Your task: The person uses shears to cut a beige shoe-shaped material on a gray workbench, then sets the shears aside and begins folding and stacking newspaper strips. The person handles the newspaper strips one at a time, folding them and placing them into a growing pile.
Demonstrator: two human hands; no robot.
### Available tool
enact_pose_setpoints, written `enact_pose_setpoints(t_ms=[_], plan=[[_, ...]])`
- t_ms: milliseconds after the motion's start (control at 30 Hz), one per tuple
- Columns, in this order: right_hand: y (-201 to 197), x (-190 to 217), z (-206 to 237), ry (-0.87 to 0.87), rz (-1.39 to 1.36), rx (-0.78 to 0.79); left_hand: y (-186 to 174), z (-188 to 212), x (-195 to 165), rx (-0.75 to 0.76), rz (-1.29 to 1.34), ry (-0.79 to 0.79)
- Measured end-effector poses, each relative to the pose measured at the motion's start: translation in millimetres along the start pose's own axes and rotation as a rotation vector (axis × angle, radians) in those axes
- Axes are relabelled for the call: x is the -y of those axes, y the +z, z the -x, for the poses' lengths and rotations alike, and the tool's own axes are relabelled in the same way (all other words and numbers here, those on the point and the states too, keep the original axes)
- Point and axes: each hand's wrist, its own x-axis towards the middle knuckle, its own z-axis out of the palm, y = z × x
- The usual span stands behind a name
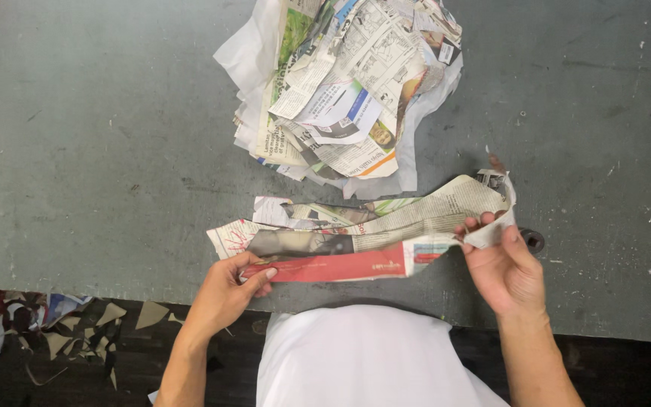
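Fingers: left hand (224,290) pinches the near left end of a long folded newspaper strip (356,237); right hand (502,264) grips its curled right end. Strip: lies flat across the grey worktable (99,151), near the front edge. Handling, as judged: even tension from both ends and aligned layers would keep it from tearing. Beyond: heap of cut newspaper pieces (340,90). Below table, left: paper scraps (62,324) on floor.

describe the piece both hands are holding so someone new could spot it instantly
On the grey-green table, below the heap of cut newspaper, lies a long flat stack of newspaper cutouts. The left hand and right hand grip its ends. A red strip along its near edge sets it apart.
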Motion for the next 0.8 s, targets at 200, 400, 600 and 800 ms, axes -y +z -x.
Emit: enact_pose_setpoints(t_ms=[200, 400, 600, 800], plan=[[-3, 2, -5, -0.033, 0.165, 0.150, -9, 5, -3, -0.068, -0.044, 0.024], [-12, -5, -11, -0.148, 0.524, -0.024, -5, 11, -13, -0.162, -0.158, 0.013], [-15, 4, -12, -0.039, 0.592, -0.074, -7, 10, -14, -0.248, -0.046, 0.043], [-11, 25, -7, -0.066, 0.837, 0.196, -10, 7, -5, -0.394, -0.045, 0.087]])
